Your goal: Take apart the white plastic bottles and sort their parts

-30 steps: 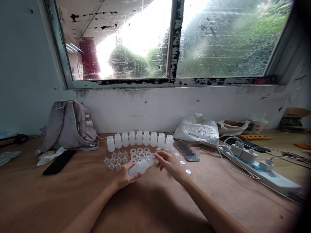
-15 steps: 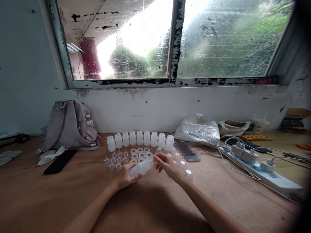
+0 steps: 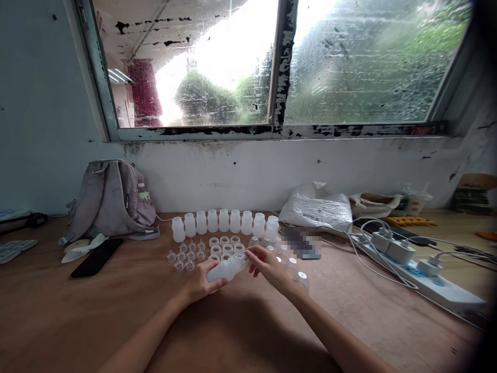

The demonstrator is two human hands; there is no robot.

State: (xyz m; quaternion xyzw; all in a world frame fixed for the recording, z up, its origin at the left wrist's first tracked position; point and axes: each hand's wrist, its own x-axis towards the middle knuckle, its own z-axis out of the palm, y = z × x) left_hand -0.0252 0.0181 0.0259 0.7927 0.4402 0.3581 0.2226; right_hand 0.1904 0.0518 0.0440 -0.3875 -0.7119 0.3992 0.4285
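My left hand (image 3: 205,282) is wrapped round a frosted white baby bottle (image 3: 220,272), which lies tilted with its top up to the right. A clear nipple (image 3: 239,258) sits at the bottle's top end, and the fingers of my right hand (image 3: 266,264) pinch its tip. Behind them stand several frosted bottles (image 3: 223,220) upright in a row. Several clear nipples (image 3: 190,255) are grouped to the left. White collar rings (image 3: 228,250) lie in rows just behind the held bottle, partly hidden by it. Clear domed caps (image 3: 303,278) run along beside my right forearm.
A grey backpack (image 3: 112,199) and a black phone (image 3: 97,258) are at the left. Toward the right lie a blurred-out flat item (image 3: 303,243), a silvery bag (image 3: 316,210) and a white power strip (image 3: 446,290) with plugs and cables. A wall with a window (image 3: 194,103) rises behind.
Both hands keep nearly the same hold on the bottle and its nipple. The whole view has shifted very slightly.
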